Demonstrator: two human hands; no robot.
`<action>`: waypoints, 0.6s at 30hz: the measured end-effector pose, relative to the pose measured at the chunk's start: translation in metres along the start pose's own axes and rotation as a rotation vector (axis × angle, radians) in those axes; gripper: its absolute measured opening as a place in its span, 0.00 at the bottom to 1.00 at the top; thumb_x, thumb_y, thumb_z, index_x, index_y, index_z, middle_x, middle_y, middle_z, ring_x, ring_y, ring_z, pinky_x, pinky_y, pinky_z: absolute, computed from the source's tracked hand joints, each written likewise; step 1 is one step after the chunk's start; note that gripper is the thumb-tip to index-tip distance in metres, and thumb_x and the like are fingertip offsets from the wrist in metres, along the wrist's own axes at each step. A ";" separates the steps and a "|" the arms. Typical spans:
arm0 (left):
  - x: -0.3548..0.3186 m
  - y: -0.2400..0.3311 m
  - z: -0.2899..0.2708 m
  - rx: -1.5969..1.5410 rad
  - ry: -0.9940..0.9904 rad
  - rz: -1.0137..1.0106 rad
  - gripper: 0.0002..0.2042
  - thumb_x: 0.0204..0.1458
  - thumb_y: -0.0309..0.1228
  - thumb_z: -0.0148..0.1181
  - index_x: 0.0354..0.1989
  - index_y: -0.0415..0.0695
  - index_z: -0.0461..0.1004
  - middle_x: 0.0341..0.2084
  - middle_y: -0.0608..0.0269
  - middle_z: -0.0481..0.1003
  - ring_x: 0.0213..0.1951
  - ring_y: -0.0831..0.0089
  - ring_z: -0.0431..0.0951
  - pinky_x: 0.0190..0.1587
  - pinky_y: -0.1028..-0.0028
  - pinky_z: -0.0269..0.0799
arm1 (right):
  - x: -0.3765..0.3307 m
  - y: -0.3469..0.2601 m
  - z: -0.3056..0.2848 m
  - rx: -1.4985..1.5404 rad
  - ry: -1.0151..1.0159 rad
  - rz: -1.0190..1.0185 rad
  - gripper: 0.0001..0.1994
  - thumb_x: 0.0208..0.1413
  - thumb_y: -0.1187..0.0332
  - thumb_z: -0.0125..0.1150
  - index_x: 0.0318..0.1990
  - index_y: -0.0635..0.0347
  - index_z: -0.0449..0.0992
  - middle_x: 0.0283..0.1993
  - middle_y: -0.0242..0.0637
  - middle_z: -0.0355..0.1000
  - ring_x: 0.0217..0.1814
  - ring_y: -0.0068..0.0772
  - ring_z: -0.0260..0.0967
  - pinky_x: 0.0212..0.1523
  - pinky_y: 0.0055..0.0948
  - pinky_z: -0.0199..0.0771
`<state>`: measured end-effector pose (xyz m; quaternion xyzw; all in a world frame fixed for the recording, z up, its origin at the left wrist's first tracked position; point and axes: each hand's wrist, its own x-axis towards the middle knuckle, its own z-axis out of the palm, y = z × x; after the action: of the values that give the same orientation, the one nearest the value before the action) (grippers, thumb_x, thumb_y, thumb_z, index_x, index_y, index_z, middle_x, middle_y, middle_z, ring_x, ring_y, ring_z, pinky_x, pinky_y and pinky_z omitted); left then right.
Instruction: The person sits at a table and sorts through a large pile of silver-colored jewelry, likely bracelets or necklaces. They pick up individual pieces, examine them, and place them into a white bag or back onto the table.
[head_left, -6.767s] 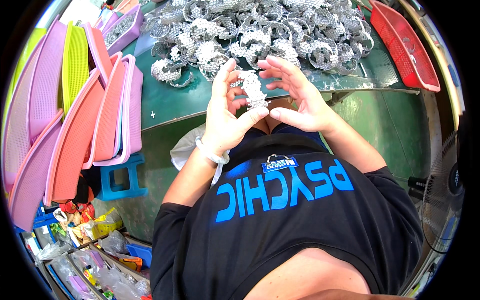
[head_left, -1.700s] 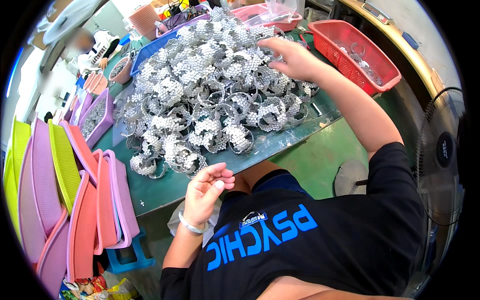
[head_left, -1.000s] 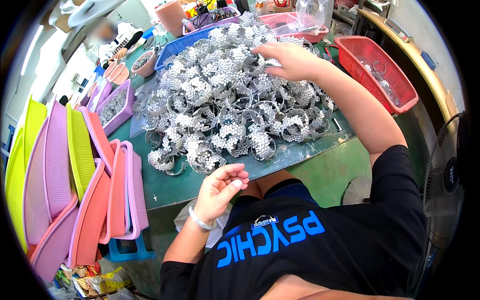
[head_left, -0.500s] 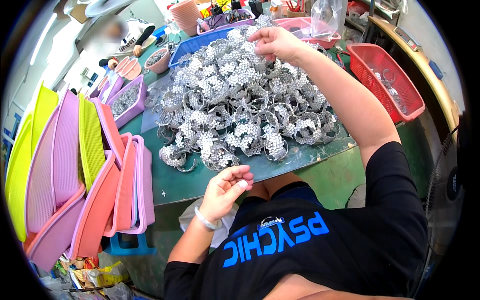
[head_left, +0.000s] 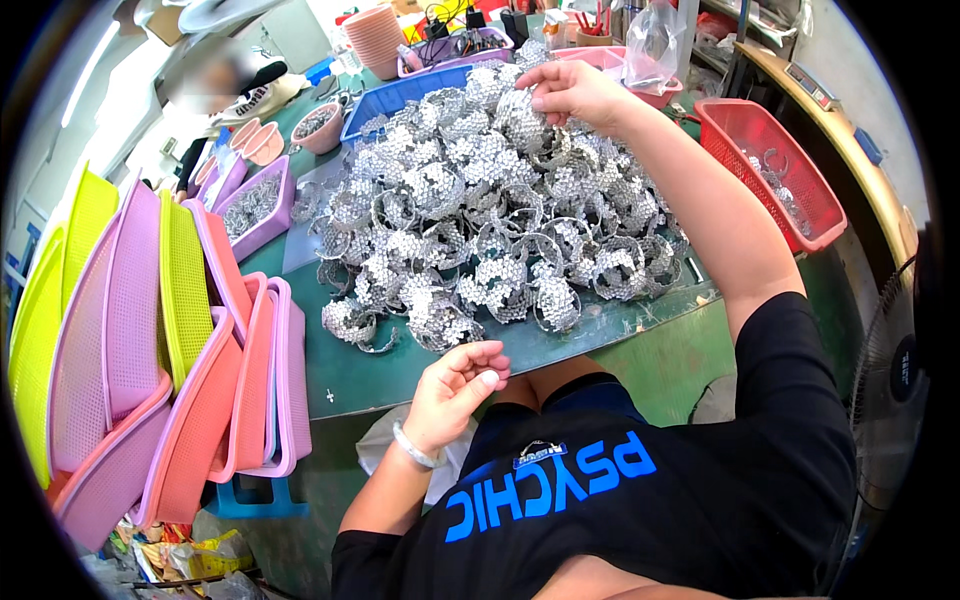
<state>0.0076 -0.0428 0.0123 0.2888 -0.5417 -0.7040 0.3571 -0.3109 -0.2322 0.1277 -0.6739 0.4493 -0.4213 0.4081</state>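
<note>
A big heap of silver studded rings (head_left: 480,220) covers the green table (head_left: 350,370). My right hand (head_left: 575,92) is stretched to the far side of the heap, its fingers pinching the top of one silver ring there. My left hand (head_left: 462,378) hovers at the table's near edge, just below the heap. Its fingers are loosely curled and I see nothing in them. A pale bracelet circles the left wrist.
Stacked pink, orange and yellow plastic trays (head_left: 170,340) lean at the left. A red basket (head_left: 775,170) stands at the right, a blue tray (head_left: 400,92) and small pink and purple bins (head_left: 255,205) at the back. Another person (head_left: 215,85) sits far left. A fan (head_left: 895,400) is at right.
My right hand has reached farther across the heap to its far side. My left hand stayed by the near edge, empty; several seconds ago both hands held one ring close to my chest.
</note>
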 end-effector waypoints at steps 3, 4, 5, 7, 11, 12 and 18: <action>-0.001 -0.003 -0.001 -0.015 -0.004 -0.003 0.16 0.54 0.24 0.51 0.51 0.35 0.65 0.40 0.55 0.72 0.40 0.70 0.74 0.46 0.71 0.71 | -0.008 0.015 -0.007 0.115 -0.023 -0.053 0.18 0.49 0.73 0.61 0.48 0.66 0.68 0.27 0.28 0.68 0.26 0.18 0.65 0.28 0.17 0.66; -0.001 -0.003 -0.002 -0.028 -0.013 -0.016 0.16 0.54 0.23 0.52 0.51 0.35 0.65 0.40 0.56 0.72 0.41 0.71 0.74 0.46 0.72 0.71 | -0.012 0.021 -0.006 0.156 -0.029 -0.034 0.18 0.49 0.73 0.61 0.48 0.66 0.68 0.27 0.28 0.68 0.26 0.18 0.65 0.28 0.17 0.66; -0.001 -0.004 -0.002 -0.041 -0.022 -0.028 0.16 0.53 0.23 0.53 0.51 0.35 0.65 0.40 0.57 0.72 0.42 0.72 0.73 0.47 0.73 0.70 | -0.016 0.024 -0.004 0.198 -0.036 -0.014 0.18 0.49 0.72 0.61 0.48 0.66 0.68 0.28 0.28 0.68 0.27 0.17 0.65 0.29 0.17 0.66; 0.000 -0.003 -0.003 -0.049 -0.030 -0.041 0.16 0.53 0.23 0.53 0.51 0.36 0.65 0.40 0.58 0.72 0.43 0.73 0.72 0.48 0.74 0.70 | -0.018 0.027 -0.001 0.235 -0.010 -0.027 0.19 0.49 0.69 0.63 0.48 0.65 0.69 0.28 0.27 0.68 0.27 0.17 0.64 0.29 0.18 0.65; -0.001 -0.001 -0.002 -0.041 -0.016 -0.040 0.16 0.53 0.23 0.53 0.51 0.35 0.65 0.40 0.57 0.72 0.43 0.73 0.72 0.47 0.74 0.70 | -0.016 0.026 0.004 0.212 0.026 -0.081 0.18 0.48 0.67 0.65 0.46 0.62 0.70 0.30 0.26 0.69 0.28 0.15 0.63 0.32 0.17 0.65; -0.001 0.000 -0.002 -0.041 -0.010 -0.040 0.16 0.53 0.23 0.53 0.51 0.35 0.65 0.40 0.57 0.72 0.42 0.73 0.72 0.47 0.74 0.70 | -0.017 0.024 0.002 0.196 0.052 -0.106 0.18 0.48 0.67 0.65 0.46 0.61 0.71 0.31 0.26 0.70 0.28 0.15 0.63 0.32 0.17 0.65; 0.001 0.000 -0.001 0.016 -0.006 0.000 0.16 0.54 0.24 0.51 0.51 0.34 0.65 0.40 0.55 0.72 0.41 0.70 0.74 0.46 0.71 0.71 | -0.032 0.024 0.004 0.190 0.032 -0.174 0.16 0.51 0.67 0.61 0.48 0.59 0.70 0.33 0.24 0.69 0.33 0.14 0.64 0.37 0.18 0.66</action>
<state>0.0081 -0.0444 0.0121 0.2896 -0.5482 -0.7006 0.3533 -0.3209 -0.2079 0.0975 -0.6617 0.3537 -0.5066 0.4247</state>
